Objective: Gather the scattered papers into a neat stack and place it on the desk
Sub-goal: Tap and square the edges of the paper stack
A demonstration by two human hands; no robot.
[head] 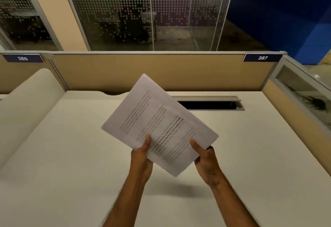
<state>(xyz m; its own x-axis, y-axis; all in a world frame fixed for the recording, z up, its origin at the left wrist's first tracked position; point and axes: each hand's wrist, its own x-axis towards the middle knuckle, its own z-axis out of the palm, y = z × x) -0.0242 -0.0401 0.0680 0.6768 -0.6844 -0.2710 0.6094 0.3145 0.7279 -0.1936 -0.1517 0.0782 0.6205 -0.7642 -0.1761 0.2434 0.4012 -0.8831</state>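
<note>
The thin, floppy stack of white printed papers [157,124], pinched at its near edge by the left hand [141,157] and right hand [206,162], probably needs two-sided support.

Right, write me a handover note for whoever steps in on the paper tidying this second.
Left hand: gripping the near left edge of the paper stack, thumb on top.
Right hand: gripping the near right edge of the same stack, thumb on top.
Papers: gathered into one stack, held tilted in the air above the desk, its shadow on the surface below. No loose sheets show on the desk.
Done: gathering looks complete; edges appear roughly aligned, though a slight offset shows along the far right edge.
Left: square the edges if needed, then lay the stack flat on the desk, clear of the open cable slot at the back.
</note>
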